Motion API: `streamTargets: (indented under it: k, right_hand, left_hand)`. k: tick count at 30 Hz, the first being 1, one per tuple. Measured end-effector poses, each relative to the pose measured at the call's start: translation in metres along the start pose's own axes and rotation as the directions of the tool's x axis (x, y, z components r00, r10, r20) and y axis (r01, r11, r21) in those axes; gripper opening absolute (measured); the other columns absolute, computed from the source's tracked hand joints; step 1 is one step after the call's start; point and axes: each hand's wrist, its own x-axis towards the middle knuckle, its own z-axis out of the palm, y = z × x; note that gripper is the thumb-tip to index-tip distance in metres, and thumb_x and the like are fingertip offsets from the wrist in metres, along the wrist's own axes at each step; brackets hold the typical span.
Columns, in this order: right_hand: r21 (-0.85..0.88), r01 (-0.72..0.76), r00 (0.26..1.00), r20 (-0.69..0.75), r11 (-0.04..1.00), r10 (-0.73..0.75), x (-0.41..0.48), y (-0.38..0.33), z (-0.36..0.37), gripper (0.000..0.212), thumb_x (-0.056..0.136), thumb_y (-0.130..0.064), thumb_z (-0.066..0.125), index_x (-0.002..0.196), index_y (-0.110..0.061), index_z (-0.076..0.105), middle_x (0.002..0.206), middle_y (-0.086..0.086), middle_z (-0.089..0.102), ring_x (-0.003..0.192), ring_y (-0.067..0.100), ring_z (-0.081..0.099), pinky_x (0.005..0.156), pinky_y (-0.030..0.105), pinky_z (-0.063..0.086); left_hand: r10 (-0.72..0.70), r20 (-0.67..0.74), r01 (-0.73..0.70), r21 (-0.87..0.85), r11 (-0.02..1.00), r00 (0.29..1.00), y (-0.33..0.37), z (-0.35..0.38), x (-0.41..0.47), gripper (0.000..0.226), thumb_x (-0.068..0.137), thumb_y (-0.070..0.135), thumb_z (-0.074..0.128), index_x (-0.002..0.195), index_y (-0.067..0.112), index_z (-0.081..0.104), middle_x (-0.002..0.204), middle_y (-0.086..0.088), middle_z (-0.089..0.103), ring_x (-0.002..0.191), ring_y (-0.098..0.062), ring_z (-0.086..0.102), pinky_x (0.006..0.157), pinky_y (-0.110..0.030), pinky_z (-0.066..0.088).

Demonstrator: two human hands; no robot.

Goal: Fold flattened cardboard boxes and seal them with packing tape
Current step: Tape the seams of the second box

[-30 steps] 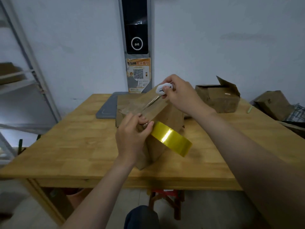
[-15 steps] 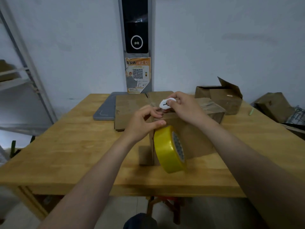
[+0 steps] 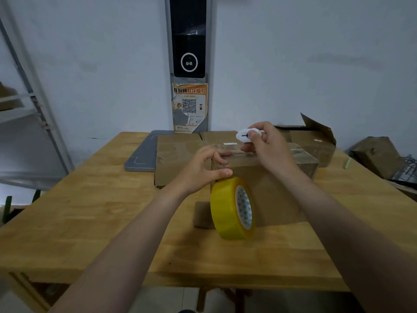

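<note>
A folded cardboard box (image 3: pixel 273 190) lies on the wooden table (image 3: pixel 94 213), with clear tape along its top seam. My left hand (image 3: pixel 200 170) grips its top left front edge, fingers on top and thumb on the front face. Right under the thumb a yellow roll of packing tape (image 3: pixel 228 208) stands on edge against the box front. My right hand (image 3: pixel 270 150) hovers over the top of the box and pinches a small white cutter (image 3: pixel 244 134). A short cardboard flap (image 3: pixel 203 214) sticks out at the box's lower left.
Flattened cardboard (image 3: pixel 178 159) lies behind the box, partly on a grey flat pad (image 3: pixel 143 154). An open box (image 3: pixel 316 141) stands at the back right and another box (image 3: pixel 379 154) beyond the table. A green pen (image 3: pixel 347 163) lies at right. A metal shelf (image 3: pixel 33 109) stands left.
The box, tipped up on a corner a second ago, now lies flat. The tape roll swung down and stands on edge. My right hand rose slightly with the cutter.
</note>
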Motion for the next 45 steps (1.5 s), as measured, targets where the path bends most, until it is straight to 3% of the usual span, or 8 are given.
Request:
streamTargets:
  k: [3,9,13,17,22,28,36,45]
  right_hand:
    - [-0.061,-0.086,0.993,0.074,0.994,0.091,0.010,0.014,0.000,0.008,0.106,-0.025,0.050,0.108,-0.021,0.057,0.091,-0.004,0.075,0.083,0.012,0.075,0.089,0.049,0.058]
    - [-0.218,-0.143,0.984,0.073,0.966,0.162,0.023,0.020,-0.002,0.013,0.104,-0.029,0.048,0.109,-0.021,0.057,0.079,-0.009,0.075,0.092,0.010,0.071,0.093,0.041,0.053]
    - [-0.015,-0.146,0.989,0.013,0.989,0.147,0.022,0.014,-0.002,0.010,0.103,-0.022,0.050,0.105,-0.019,0.059,0.088,-0.002,0.076,0.088,0.018,0.074,0.086,0.049,0.058]
    - [0.223,-0.101,0.994,0.065,0.970,0.088,0.003,-0.006,0.004,0.013,0.105,-0.017,0.050,0.112,-0.012,0.060,0.090,0.011,0.076,0.074,0.027,0.076,0.070,0.039,0.062]
    - [0.178,0.049,0.982,0.172,0.983,-0.080,-0.008,-0.011,-0.003,0.011,0.105,-0.012,0.050,0.111,-0.013,0.060,0.087,0.012,0.073,0.065,0.026,0.073,0.062,0.035,0.060]
    - [0.116,0.129,0.955,0.253,0.985,-0.155,-0.005,-0.012,-0.011,0.010,0.106,-0.013,0.051,0.112,-0.013,0.059,0.101,0.008,0.072,0.081,0.020,0.076,0.071,0.029,0.058]
    - [0.426,0.052,0.950,0.258,0.903,-0.177,-0.013,0.013,-0.021,0.013,0.106,-0.008,0.046,0.112,-0.004,0.056,0.084,0.011,0.070,0.069,0.034,0.070,0.067,0.032,0.059]
    - [0.185,0.166,0.883,0.410,0.969,-0.230,-0.010,0.021,-0.017,0.017,0.106,-0.006,0.046,0.119,0.004,0.051,0.105,0.020,0.067,0.081,0.025,0.072,0.076,0.028,0.058]
  left_hand:
    - [-0.033,-0.017,0.034,0.061,0.998,0.999,-0.002,-0.003,0.006,0.022,0.076,0.036,0.088,0.081,0.039,0.066,0.137,0.024,0.060,0.144,-0.009,0.036,0.120,-0.051,0.026]
    - [-0.075,0.063,0.069,0.090,0.994,0.995,0.002,-0.006,0.011,0.023,0.078,0.039,0.086,0.086,0.043,0.064,0.145,0.025,0.052,0.145,-0.010,0.035,0.120,-0.052,0.026]
    - [-0.094,0.051,0.089,0.088,0.992,0.994,0.004,-0.004,0.011,0.024,0.078,0.043,0.086,0.086,0.040,0.063,0.142,0.025,0.054,0.143,-0.012,0.038,0.119,-0.054,0.028]
    - [-0.044,-0.022,0.045,0.052,0.998,0.999,0.001,0.005,0.013,0.029,0.071,0.052,0.081,0.082,0.035,0.060,0.135,0.023,0.060,0.138,-0.013,0.046,0.117,-0.054,0.033]
    - [-0.011,-0.110,0.017,0.049,0.999,0.994,0.004,0.018,0.012,0.024,0.071,0.051,0.077,0.079,0.044,0.055,0.126,0.020,0.064,0.131,-0.015,0.052,0.111,-0.053,0.039]
    - [-0.042,-0.135,0.045,0.023,0.999,0.990,0.003,0.024,0.006,0.024,0.079,0.045,0.078,0.089,0.041,0.056,0.131,0.018,0.059,0.131,-0.009,0.049,0.110,-0.052,0.041]
    - [-0.063,-0.153,0.073,0.060,0.996,0.986,0.009,0.026,0.002,0.024,0.084,0.043,0.076,0.094,0.042,0.054,0.137,0.016,0.055,0.134,-0.011,0.046,0.112,-0.050,0.039]
    - [-0.095,-0.131,0.103,0.054,0.993,0.987,0.010,0.024,0.003,0.023,0.088,0.035,0.076,0.102,0.032,0.058,0.138,0.014,0.056,0.129,-0.002,0.051,0.110,-0.045,0.043]
